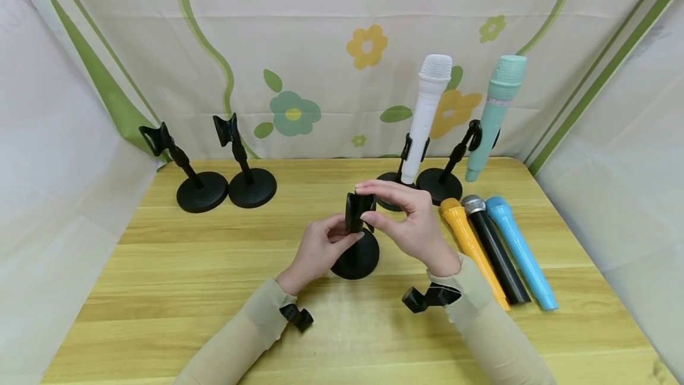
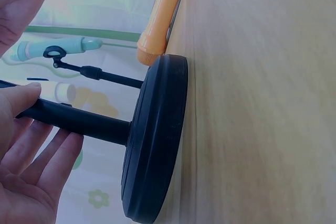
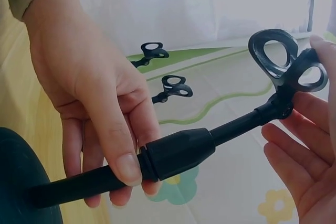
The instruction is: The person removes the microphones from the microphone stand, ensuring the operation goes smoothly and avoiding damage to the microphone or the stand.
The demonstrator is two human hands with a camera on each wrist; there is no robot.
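A black desktop microphone stand (image 1: 355, 261) is at the middle of the table, between both hands. My left hand (image 1: 317, 248) grips its pole below the clip; in the right wrist view the thumb of that left hand (image 3: 89, 77) lies along the pole beside the thicker collar (image 3: 181, 153). My right hand (image 1: 414, 224) pinches the clip (image 1: 359, 210) at the top of the stand between thumb and fingers. The clip's two looped prongs (image 3: 273, 56) stand apart with nothing in them. In the left wrist view, the round base (image 2: 157, 140) is close to the tabletop.
Two bare stands (image 1: 202, 192) (image 1: 253, 188) are at back left. At back right, one stand holds a white microphone (image 1: 427, 114), another a mint-green microphone (image 1: 497, 114). Yellow (image 1: 472, 248), black (image 1: 497, 254) and blue (image 1: 521, 251) microphones lie side by side at right.
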